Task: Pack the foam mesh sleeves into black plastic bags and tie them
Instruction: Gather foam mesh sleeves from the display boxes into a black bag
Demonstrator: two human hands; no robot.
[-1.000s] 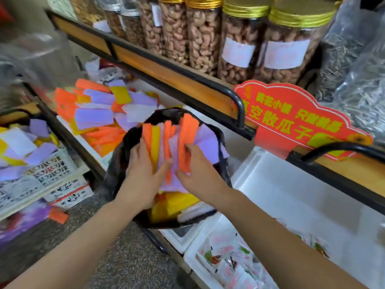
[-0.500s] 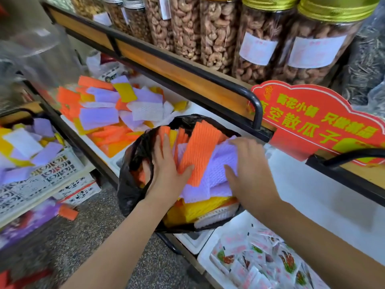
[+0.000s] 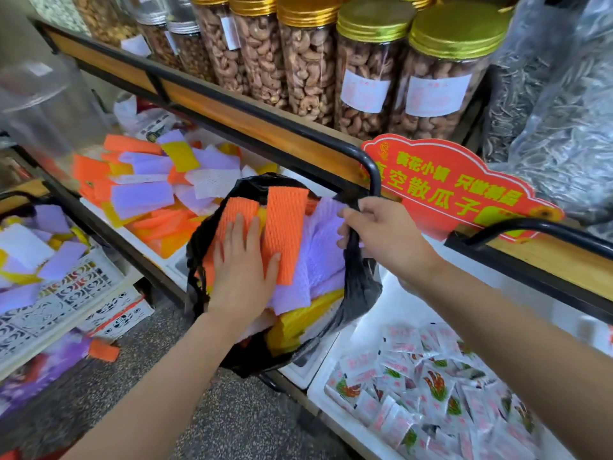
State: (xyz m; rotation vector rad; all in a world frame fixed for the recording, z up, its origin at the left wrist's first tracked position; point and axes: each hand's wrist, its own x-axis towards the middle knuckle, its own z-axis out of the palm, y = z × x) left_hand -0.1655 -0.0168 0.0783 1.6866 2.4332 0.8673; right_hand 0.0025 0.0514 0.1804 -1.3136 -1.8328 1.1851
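Left hand (image 3: 243,260) spread flat on sleeves (image 3: 285,234) — right hand (image 3: 381,239) pinching bag (image 3: 360,287) rim.

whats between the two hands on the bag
In the head view, a tall orange sleeve and purple sleeves fill the stretch between the left hand, flat on the pile, and the right hand, which grips the black bag edge.

So the left hand (image 3: 243,260) is pressed flat on the orange and purple foam mesh sleeves (image 3: 298,250) stuffed in the black plastic bag (image 3: 360,287), fingers spread. The right hand (image 3: 381,237) is pinching the bag's rim on the right side. A loose pile of sleeves (image 3: 149,190) sits in the bin behind, with jars of cashews (image 3: 365,71) on the shelf above and a red sign (image 3: 454,190) just right of the bag.
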